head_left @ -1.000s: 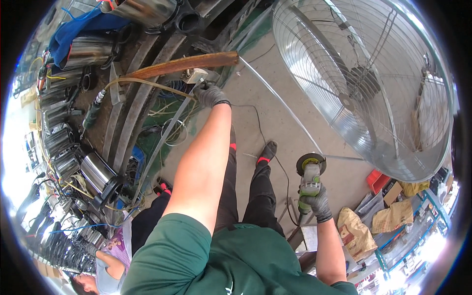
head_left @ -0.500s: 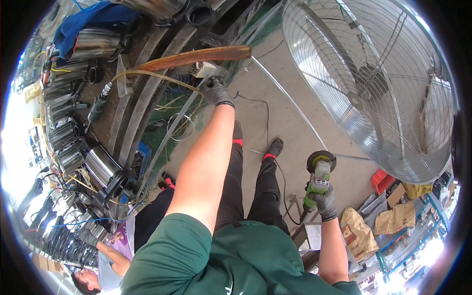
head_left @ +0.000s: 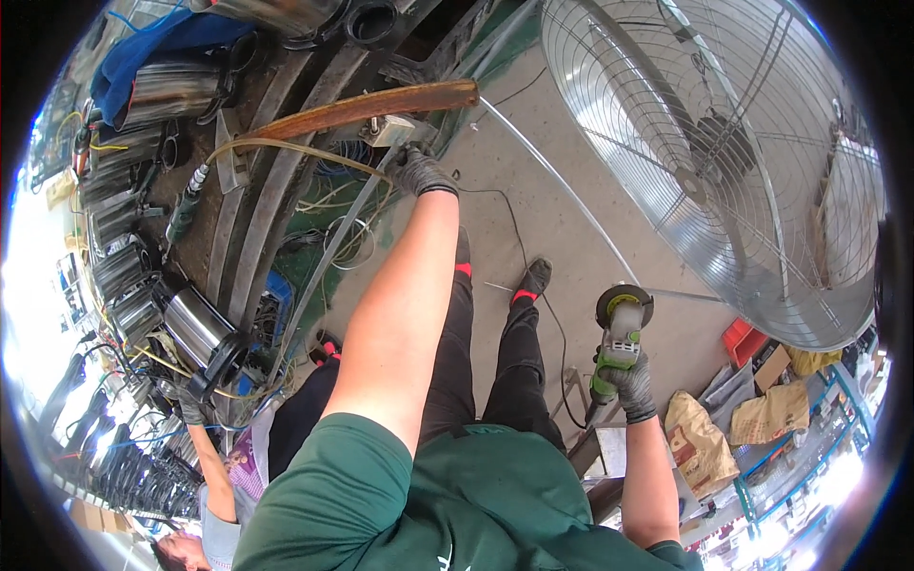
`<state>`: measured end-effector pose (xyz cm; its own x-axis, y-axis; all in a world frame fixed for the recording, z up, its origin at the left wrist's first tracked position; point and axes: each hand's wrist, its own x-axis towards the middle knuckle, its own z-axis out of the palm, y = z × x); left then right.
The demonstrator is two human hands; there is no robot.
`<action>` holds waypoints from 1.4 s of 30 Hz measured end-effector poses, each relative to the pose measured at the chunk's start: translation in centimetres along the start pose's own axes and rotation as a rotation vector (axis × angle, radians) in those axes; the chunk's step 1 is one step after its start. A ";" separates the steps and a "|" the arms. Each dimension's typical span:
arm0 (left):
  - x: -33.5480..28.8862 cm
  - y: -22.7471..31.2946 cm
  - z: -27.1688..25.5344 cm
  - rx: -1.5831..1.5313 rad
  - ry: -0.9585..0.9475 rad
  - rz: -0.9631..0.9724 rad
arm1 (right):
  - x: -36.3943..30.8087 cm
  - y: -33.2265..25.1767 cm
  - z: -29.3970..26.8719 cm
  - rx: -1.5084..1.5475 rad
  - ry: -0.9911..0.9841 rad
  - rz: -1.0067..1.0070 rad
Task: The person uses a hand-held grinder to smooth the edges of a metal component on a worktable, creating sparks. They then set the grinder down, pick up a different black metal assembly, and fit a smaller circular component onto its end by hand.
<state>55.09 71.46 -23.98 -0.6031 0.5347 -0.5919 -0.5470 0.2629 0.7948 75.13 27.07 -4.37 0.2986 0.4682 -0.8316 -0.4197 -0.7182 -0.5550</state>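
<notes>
In my gloved right hand [head_left: 630, 385] is a green and grey angle grinder [head_left: 621, 350], its round disc at the far end and its cord running down from the handle. My left hand [head_left: 421, 172], also gloved, reaches forward to the edge of the metal bench. Its fingers are curled beside a small metal box [head_left: 387, 131] with a stub on top; what they close on is hidden. A rusty curved metal strip [head_left: 362, 107] lies just beyond that box. A yellowish hose [head_left: 309, 149] runs from a green air tool [head_left: 183, 211] toward my left hand.
A big caged fan [head_left: 700, 181] stands at the right. Polished metal cylinders [head_left: 197, 319] line the left bench. A co-worker's gloved hand [head_left: 188, 404] works at lower left. A dark cord [head_left: 519, 224] crosses the floor by my feet. Paper sacks [head_left: 700, 443] lie at lower right.
The co-worker's arm at lower left has swung up and toward the cylinders. The whole view has shifted slightly; my hands hold nearly the same places, the grinder still in my right.
</notes>
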 end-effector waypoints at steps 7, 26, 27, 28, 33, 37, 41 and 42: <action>-1.5 1.1 1.0 -0.041 0.087 -0.042 | 0.2 1.3 -0.8 -0.017 -0.032 0.006; 2.4 -0.5 1.2 0.156 -0.048 0.163 | -1.0 1.3 -1.8 0.005 -0.028 0.008; 1.8 -0.9 0.9 0.546 -0.052 0.218 | -1.4 1.9 -2.5 0.008 -0.028 0.019; 2.5 -0.8 1.0 0.545 -0.059 0.223 | -1.3 2.0 -2.6 0.014 -0.039 0.018; -2.3 -0.5 0.4 0.205 -0.132 0.108 | -2.4 -0.1 -2.2 0.126 -0.002 -0.015; 3.7 3.8 -6.2 0.335 -0.475 -0.199 | -0.1 -3.7 -0.1 0.145 -0.167 -0.158; -15.9 5.0 -15.0 0.689 -0.960 -0.370 | 1.1 -7.3 0.3 0.209 -0.192 -0.305; -17.1 6.3 -18.1 0.526 -1.003 -0.538 | 1.4 -9.3 2.2 0.210 -0.283 -0.400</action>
<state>51.40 49.42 -11.31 0.4579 0.5743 -0.6786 -0.1491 0.8021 0.5783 77.56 35.48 -0.40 0.2396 0.8259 -0.5104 -0.4916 -0.3501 -0.7973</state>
